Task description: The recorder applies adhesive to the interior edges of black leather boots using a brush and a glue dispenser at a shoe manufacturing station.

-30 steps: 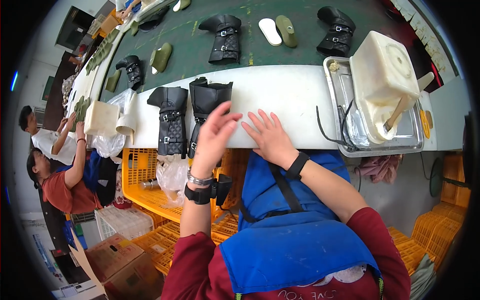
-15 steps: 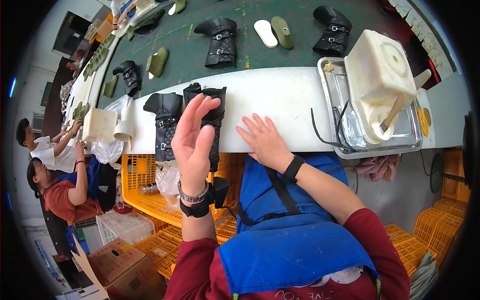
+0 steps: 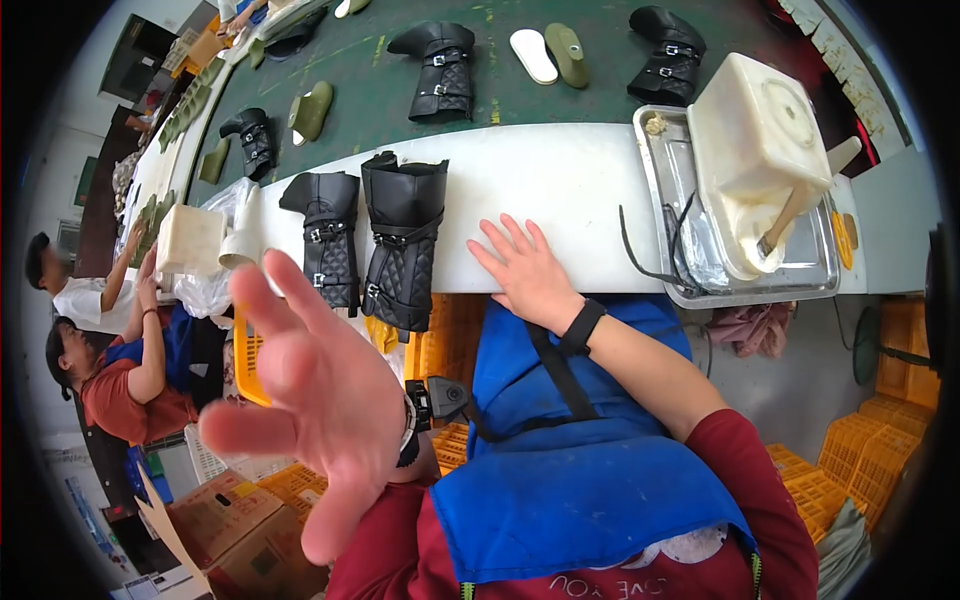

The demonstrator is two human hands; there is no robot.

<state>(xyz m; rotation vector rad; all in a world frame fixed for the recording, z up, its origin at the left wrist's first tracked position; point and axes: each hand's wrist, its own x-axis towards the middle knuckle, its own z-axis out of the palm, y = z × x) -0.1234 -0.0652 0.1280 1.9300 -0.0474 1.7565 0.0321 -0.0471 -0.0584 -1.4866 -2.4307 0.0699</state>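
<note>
Raised close to the camera, my left hand (image 3: pixel 325 400) has its fingers spread, palm up, and holds nothing. My right hand (image 3: pixel 532 272) lies flat at the front edge of the white worktop (image 3: pixel 560 190), fingers apart and nothing in it. Two black buckled boots stand side by side beyond my left hand: one boot (image 3: pixel 328 235) at the left, the other boot (image 3: pixel 405 240) nearer my right hand. Both reach over the worktop's front edge. Right of my right hand, black laces (image 3: pixel 680 240) trail from a metal tray (image 3: pixel 650 150).
In the tray stand a whitish plastic container (image 3: pixel 765 120) and a brush (image 3: pixel 785 225). The green conveyor belt (image 3: pixel 350 100) carries more boots, olive foot forms (image 3: pixel 568 55) and a white insole (image 3: pixel 533 57). Two people work at the left. Orange crates (image 3: pixel 875 460) and a cardboard box (image 3: pixel 230 520) stand low.
My left hand has come down and left, closer to the camera, and its fingers have spread, uncovering the right-hand boot. My right hand stays at the worktop's edge.
</note>
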